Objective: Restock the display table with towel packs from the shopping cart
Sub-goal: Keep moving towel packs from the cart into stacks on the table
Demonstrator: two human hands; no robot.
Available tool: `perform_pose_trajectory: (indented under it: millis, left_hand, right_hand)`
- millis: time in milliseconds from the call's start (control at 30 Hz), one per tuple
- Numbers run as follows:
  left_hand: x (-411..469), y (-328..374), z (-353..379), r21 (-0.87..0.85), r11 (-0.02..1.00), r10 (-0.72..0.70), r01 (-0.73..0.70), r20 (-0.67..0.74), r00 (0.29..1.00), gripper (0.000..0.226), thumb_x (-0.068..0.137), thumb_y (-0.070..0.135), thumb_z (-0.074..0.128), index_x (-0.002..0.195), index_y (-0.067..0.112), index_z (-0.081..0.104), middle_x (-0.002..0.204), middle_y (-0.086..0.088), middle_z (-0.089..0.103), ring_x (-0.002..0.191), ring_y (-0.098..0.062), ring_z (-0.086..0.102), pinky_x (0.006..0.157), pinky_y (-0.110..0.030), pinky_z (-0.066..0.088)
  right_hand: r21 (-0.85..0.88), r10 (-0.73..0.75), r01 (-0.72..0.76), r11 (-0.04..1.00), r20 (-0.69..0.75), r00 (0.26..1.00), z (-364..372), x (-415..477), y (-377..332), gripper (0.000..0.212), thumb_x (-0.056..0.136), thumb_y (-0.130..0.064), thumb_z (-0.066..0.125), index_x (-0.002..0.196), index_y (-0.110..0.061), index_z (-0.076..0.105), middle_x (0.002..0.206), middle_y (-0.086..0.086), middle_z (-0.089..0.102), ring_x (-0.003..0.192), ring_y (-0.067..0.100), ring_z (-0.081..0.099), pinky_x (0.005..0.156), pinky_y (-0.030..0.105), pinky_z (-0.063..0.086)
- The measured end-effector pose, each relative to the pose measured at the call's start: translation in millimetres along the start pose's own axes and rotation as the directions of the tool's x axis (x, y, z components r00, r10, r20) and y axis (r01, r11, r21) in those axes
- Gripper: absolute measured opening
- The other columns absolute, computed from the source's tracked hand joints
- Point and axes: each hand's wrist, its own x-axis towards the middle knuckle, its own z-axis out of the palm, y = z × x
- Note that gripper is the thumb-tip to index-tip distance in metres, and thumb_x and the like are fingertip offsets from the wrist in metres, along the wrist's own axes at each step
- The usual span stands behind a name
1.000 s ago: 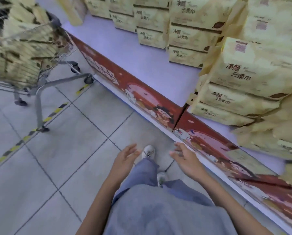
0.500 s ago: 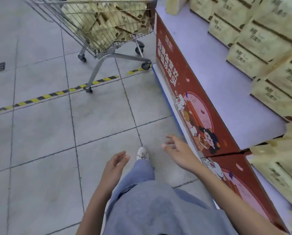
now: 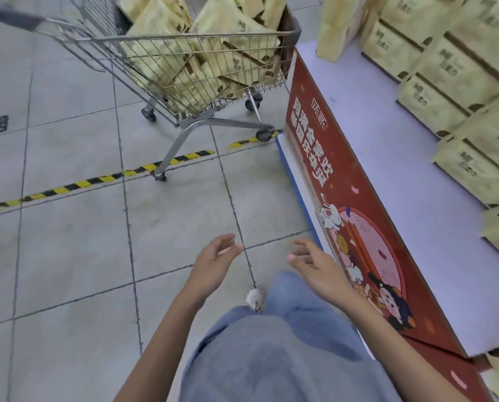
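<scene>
Pale yellow, soft-looking towel packs [image 3: 228, 27] fill the shopping cart [image 3: 155, 39] at the upper centre of the frame. They lie tumbled at loose angles behind its thin wire mesh. The cart is bare metal with a dark grip at the upper left, a tubular frame and small castors. It stands on matte grey floor tiles [image 3: 68, 256], one leg on a strip of yellow-and-black hazard tape [image 3: 97, 179].

Just beside it, on the right, is the desk [image 3: 373, 140]. Its smooth lavender top carries more boxy packs [image 3: 457, 68], stacked in stepped rows with dark bands and printed characters. A glossy red panel [image 3: 344, 184] with cartoon figures covers the desk's side.

At the lower centre, the left hand [image 3: 213, 265] and right hand [image 3: 318, 268] reach forward with loose, slightly spread fingers, holding nothing and well apart from the cart. Below them are faded blue trousers [image 3: 286, 343] and the tip of a white shoe [image 3: 254, 297].

Compared with half a second ago, the cart takes up more of the frame and its handle is now in view. The left hand has come up level with the right.
</scene>
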Motion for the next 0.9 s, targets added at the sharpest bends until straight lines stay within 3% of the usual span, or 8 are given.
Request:
perform_pose_trajectory:
  millis: [67,133,200,333,500,667,767,900]
  left_hand:
    - [26,21,-5,0.002,1.000,0.013,-0.013,0.008,1.000,0.039,0.093,0.032,0.057,0.130,0.019,0.053,0.123,0.007,0.056,0.111,-0.009,0.053,0.094,-0.024,0.036]
    - [51,39,-8,-0.006,1.000,0.012,-0.012,0.024,1.000,0.039,0.094,0.031,0.056,0.130,0.019,0.053,0.123,0.008,0.055,0.107,-0.006,0.052,0.090,-0.021,0.034]
    - [76,56,-11,-0.008,1.000,0.013,-0.013,0.025,1.000,0.040,0.094,0.030,0.056,0.131,0.018,0.052,0.125,0.007,0.054,0.107,-0.005,0.052,0.090,-0.019,0.033]
    - [125,90,-20,-0.022,1.000,0.001,-0.001,-0.017,1.000,0.041,0.093,0.031,0.057,0.132,0.018,0.052,0.126,0.006,0.055,0.108,-0.006,0.052,0.091,-0.021,0.034]
    - [169,128,-38,-0.103,0.993,-0.059,0.048,-0.110,0.992,0.040,0.093,0.029,0.058,0.131,0.017,0.053,0.126,0.002,0.057,0.108,-0.008,0.053,0.092,-0.021,0.034]
    - [200,145,-57,-0.215,0.972,-0.139,0.098,-0.182,0.973,0.038,0.094,0.022,0.057,0.130,0.014,0.052,0.130,-0.003,0.056,0.117,-0.016,0.054,0.087,-0.020,0.038]
    - [220,153,-69,-0.274,0.955,-0.179,0.116,-0.216,0.960,0.035,0.094,0.023,0.056,0.128,0.017,0.053,0.128,-0.003,0.057,0.109,-0.015,0.056,0.072,-0.014,0.041]
    - [265,167,-91,-0.300,0.946,-0.200,0.125,-0.235,0.951,0.032,0.095,0.016,0.055,0.127,0.013,0.054,0.126,-0.007,0.058,0.108,-0.017,0.056,0.076,-0.016,0.040]
  right_hand:
    - [0.003,0.016,-0.016,1.000,0.000,1.000,-8,19,-7,0.041,0.094,-0.030,0.055,0.133,-0.021,0.045,0.117,0.001,0.057,0.103,0.015,0.056,0.090,0.028,0.045]
    - [0.019,0.031,-0.032,0.999,0.010,0.999,-16,40,-14,0.040,0.094,-0.030,0.054,0.132,-0.022,0.045,0.116,-0.002,0.056,0.099,0.009,0.055,0.082,0.019,0.044]
    - [0.030,0.034,-0.034,0.999,0.018,0.999,-24,66,-21,0.038,0.094,-0.028,0.055,0.130,-0.022,0.046,0.110,-0.007,0.056,0.098,0.007,0.055,0.073,0.009,0.040]
    - [0.024,0.027,-0.027,0.999,0.021,0.999,-40,129,-48,0.037,0.094,-0.025,0.056,0.130,-0.018,0.047,0.099,-0.014,0.055,0.090,0.001,0.055,0.067,0.003,0.040]
    - [-0.025,-0.041,0.043,0.999,0.078,0.996,-70,208,-102,0.042,0.095,-0.025,0.054,0.134,-0.016,0.044,0.113,0.002,0.055,0.087,0.002,0.055,0.065,0.003,0.041]
    - [-0.115,-0.098,0.116,0.987,0.150,0.984,-93,283,-163,0.045,0.095,-0.031,0.052,0.137,-0.019,0.041,0.119,0.001,0.055,0.103,0.015,0.055,0.087,0.024,0.041]
    - [-0.127,-0.131,0.153,0.980,0.164,0.978,-96,321,-196,0.046,0.095,-0.030,0.053,0.138,-0.018,0.042,0.118,0.002,0.056,0.104,0.015,0.055,0.092,0.028,0.043]
    - [-0.136,-0.115,0.142,0.980,0.189,0.975,-92,373,-229,0.045,0.095,-0.029,0.053,0.136,-0.017,0.043,0.118,0.003,0.058,0.105,0.016,0.056,0.089,0.026,0.041]
